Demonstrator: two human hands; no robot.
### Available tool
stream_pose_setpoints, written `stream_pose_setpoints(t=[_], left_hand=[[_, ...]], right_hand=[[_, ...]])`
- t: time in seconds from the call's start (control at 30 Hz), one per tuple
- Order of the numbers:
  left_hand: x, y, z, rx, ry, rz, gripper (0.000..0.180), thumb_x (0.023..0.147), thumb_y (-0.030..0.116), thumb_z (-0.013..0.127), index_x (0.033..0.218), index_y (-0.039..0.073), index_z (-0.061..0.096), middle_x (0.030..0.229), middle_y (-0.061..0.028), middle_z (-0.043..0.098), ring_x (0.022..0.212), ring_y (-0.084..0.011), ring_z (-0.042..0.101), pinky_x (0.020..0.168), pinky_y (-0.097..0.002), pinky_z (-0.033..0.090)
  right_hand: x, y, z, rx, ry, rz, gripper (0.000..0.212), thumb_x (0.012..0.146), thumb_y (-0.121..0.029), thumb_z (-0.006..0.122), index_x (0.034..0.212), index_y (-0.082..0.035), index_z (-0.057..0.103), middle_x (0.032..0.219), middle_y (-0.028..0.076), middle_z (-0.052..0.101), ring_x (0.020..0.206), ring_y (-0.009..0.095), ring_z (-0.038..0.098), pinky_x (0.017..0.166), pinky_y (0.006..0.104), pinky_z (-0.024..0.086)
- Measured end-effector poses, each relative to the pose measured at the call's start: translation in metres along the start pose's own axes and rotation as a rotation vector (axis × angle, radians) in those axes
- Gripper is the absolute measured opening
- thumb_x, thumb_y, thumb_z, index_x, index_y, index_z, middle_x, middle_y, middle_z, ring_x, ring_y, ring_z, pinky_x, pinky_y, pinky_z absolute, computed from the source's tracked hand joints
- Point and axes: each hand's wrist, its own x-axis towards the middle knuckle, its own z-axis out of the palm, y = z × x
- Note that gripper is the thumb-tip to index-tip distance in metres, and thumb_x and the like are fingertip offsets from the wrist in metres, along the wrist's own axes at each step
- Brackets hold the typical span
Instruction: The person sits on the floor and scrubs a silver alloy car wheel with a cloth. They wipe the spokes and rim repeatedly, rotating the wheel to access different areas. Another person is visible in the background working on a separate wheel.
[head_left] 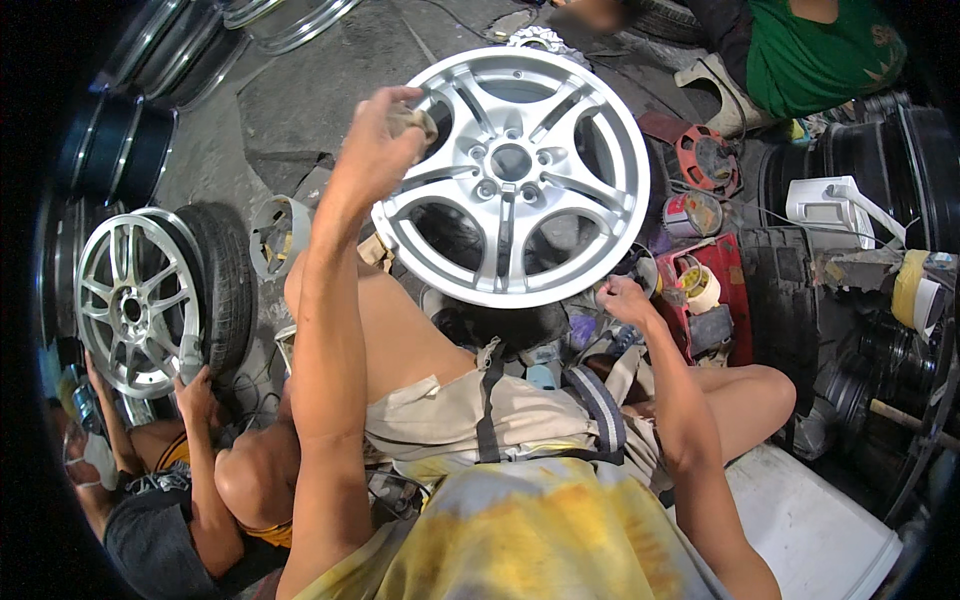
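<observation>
A silver alloy wheel (509, 205) with split spokes lies face up in front of my knees. At its upper left edge, my left hand (380, 145) is closed on a crumpled beige cloth (418, 122), which is against the rim. The hand hides part of the cloth. Low on the wheel's right side, my right hand (628, 300) has its fingers bent together at the outer lip, gripping the edge. Beneath the wheel, dark shapes show between the spokes, too dim to name.
On the left, a co-worker's hands hold another silver wheel (132, 310) beside a tyre (215, 285). A person in a green shirt (822, 60) sits at the upper right. A red tray (735, 300), a tin can (692, 213) and a white box (800, 520) stand to my right.
</observation>
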Motion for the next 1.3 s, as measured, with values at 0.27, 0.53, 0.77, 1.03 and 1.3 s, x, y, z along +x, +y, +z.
stream_pose_setpoints(t=[0.27, 0.53, 0.77, 1.03, 1.3], left_hand=[[-0.026, 0.033, 0.044, 0.124, -0.653, -0.219, 0.039, 0.084, 0.001, 0.045, 0.121, 0.0, 0.059, 0.108, -0.0177, 0.063, 0.077, -0.0248, 0.068, 0.051, -0.0317, 0.061], [-0.03, 0.011, 0.055, 0.391, -0.566, -0.004, 0.042, 0.082, 0.011, 0.053, 0.121, 0.003, 0.065, 0.108, -0.0249, 0.061, 0.101, -0.039, 0.06, 0.094, -0.0436, 0.045], [0.008, -0.02, 0.12, 0.295, -0.422, 0.106, 0.029, 0.081, -0.006, 0.055, 0.106, -0.001, 0.069, 0.081, -0.02, 0.067, 0.076, -0.0374, 0.066, 0.074, -0.0389, 0.053], [-0.021, -0.054, 0.272, 0.328, 0.074, 0.431, 0.03, 0.084, -0.002, 0.051, 0.111, 0.005, 0.064, 0.109, -0.021, 0.066, 0.097, -0.0388, 0.066, 0.083, -0.0444, 0.054], [-0.014, -0.055, 0.241, 0.368, -0.201, 0.592, 0.033, 0.084, 0.001, 0.058, 0.116, 0.008, 0.064, 0.118, -0.0135, 0.066, 0.104, -0.0357, 0.065, 0.09, -0.0445, 0.052]], right_hand=[[0.001, -0.006, 0.007, 0.024, 0.142, -0.013, 0.035, 0.084, -0.026, 0.059, 0.106, 0.001, 0.056, 0.096, 0.026, 0.067, 0.095, 0.046, 0.063, 0.087, 0.049, 0.049], [-0.008, -0.007, -0.008, 0.091, -0.012, 0.038, 0.028, 0.08, -0.026, 0.067, 0.092, -0.001, 0.065, 0.086, 0.013, 0.069, 0.081, 0.022, 0.065, 0.078, 0.0349, 0.05], [-0.005, 0.011, 0.0, 0.047, 0.036, -0.028, 0.024, 0.077, -0.026, 0.07, 0.087, -0.004, 0.07, 0.084, 0.018, 0.07, 0.083, 0.029, 0.068, 0.08, 0.0386, 0.052], [-0.018, -0.021, -0.003, -0.047, 0.063, -0.085, 0.022, 0.076, -0.025, 0.069, 0.084, -0.005, 0.069, 0.087, 0.019, 0.07, 0.087, 0.036, 0.067, 0.081, 0.0432, 0.052], [-0.015, -0.004, -0.003, -0.054, -0.013, -0.071, 0.023, 0.07, -0.025, 0.072, 0.08, -0.005, 0.067, 0.085, 0.018, 0.07, 0.089, 0.036, 0.068, 0.082, 0.0433, 0.052]])
